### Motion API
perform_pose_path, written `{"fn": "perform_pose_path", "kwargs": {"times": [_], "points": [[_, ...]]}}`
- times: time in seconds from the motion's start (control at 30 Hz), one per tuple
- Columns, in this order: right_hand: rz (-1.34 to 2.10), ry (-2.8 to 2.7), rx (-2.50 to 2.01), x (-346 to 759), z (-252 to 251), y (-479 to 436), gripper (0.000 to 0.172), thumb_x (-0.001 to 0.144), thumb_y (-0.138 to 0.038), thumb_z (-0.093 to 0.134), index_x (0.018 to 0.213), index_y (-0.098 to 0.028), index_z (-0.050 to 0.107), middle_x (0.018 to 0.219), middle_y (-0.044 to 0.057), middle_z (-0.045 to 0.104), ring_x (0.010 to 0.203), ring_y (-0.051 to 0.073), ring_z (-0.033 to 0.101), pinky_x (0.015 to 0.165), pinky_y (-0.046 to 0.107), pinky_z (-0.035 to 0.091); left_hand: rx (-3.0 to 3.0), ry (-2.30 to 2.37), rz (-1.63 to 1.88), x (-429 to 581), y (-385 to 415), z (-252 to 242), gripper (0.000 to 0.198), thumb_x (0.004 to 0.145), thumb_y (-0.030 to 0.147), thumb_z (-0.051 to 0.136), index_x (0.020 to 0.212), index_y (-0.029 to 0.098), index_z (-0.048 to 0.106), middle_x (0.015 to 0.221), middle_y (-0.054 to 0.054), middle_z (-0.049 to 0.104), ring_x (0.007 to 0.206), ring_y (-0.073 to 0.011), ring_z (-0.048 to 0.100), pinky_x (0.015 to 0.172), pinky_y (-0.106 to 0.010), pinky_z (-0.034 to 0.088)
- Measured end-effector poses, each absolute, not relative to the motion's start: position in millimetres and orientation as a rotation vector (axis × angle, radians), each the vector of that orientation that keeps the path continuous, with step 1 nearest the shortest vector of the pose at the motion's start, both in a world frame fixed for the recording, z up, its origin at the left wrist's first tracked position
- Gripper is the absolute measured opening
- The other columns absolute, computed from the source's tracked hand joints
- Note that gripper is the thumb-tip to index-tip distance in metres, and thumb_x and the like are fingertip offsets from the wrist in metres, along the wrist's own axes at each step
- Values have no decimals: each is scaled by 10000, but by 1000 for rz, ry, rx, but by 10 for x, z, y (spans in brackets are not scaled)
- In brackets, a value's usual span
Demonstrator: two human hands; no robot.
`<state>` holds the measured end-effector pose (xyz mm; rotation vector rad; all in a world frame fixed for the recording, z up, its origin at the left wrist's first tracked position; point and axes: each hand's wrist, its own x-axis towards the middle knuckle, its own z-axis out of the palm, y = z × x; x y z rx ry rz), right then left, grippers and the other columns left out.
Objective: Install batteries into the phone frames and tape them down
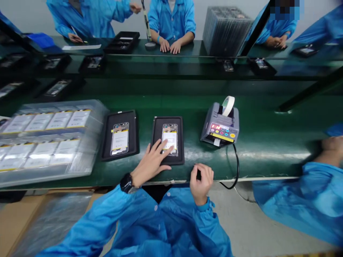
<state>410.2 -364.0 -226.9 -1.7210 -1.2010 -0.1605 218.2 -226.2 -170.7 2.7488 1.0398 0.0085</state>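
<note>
My left hand [153,159], a dark watch [126,183] on its wrist, lies with spread fingers over an opened phone [169,135]. Its fingertips rest on the white battery inside the phone, which sits in a black tray [180,142]. By the table's front edge, my right hand [201,180] is curled with thumb and fingertips together; whatever it may hold is hidden. To the left, a second black tray [106,142] bears another opened phone [120,138] with a white, yellow-edged battery. A grey tape dispenser [207,123] with a white tape roll [228,106] stands to the right.
Clear plastic trays of batteries [88,150] are stacked at the left. A black cable [237,164] hangs from the dispenser over the table edge. Trays with phones line the far belt. Co-workers in blue sit opposite, near a tall tray stack [225,32]; another person's sleeve [318,182] is at right.
</note>
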Motion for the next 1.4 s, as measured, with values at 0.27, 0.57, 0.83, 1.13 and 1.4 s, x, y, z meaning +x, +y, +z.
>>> {"fn": "perform_pose_path", "kwargs": {"times": [0.27, 0.57, 0.83, 1.13, 1.4], "points": [[-185, -1166, -1714, 4048, -2351, -3621, 112, 963, -121, 551, 955, -188, 641, 907, 78, 696, 876, 210, 642, 809, 363, 461, 2682, 1158, -152, 2723, -345, -1570, 780, 931, 492, 636, 1610, 275, 318, 1690, -117, 189, 1530, -375, 217, 1179, -604, 281], [-195, -1067, -1718, 3979, -2340, -3548, 130, 962, -98, 551, 973, -202, 628, 905, 79, 670, 858, 223, 621, 789, 373, 462, 2619, 1379, -99, 2978, 437, -1509, 758, 930, 449, 619, 1595, 214, 341, 1665, -173, 240, 1520, -399, 225, 1179, -613, 229], [117, -570, -1658, 4423, -2278, -3564, 389, 968, -373, 582, 1288, -153, 562, 1296, 187, 607, 1184, 284, 609, 900, 383, 530, 2477, 731, 582, 3494, -1526, -1914, 567, 983, 291, 489, 1516, 107, 426, 1547, -185, 462, 1481, -268, 382, 1233, -456, 305], [61, -668, -1890, 5095, -2266, -3293, 655, 851, -496, 604, 1380, -110, 570, 1332, 199, 618, 1222, 337, 587, 1065, 497, 434, 2323, 557, 660, 3769, -2062, -2068, 595, 980, 246, 472, 1543, 85, 361, 1552, -236, 432, 1474, -307, 395, 1243, -497, 294], [-9, -660, -1908, 5155, -2307, -3311, 552, 823, -491, 640, 1211, -99, 655, 1105, 165, 690, 1034, 303, 649, 956, 452, 491, 2148, 1256, 980, 3459, -988, -2059, 297, 921, 164, 530, 1182, 100, 656, 1288, -189, 654, 1350, -347, 496, 1150, -513, 379]]}}
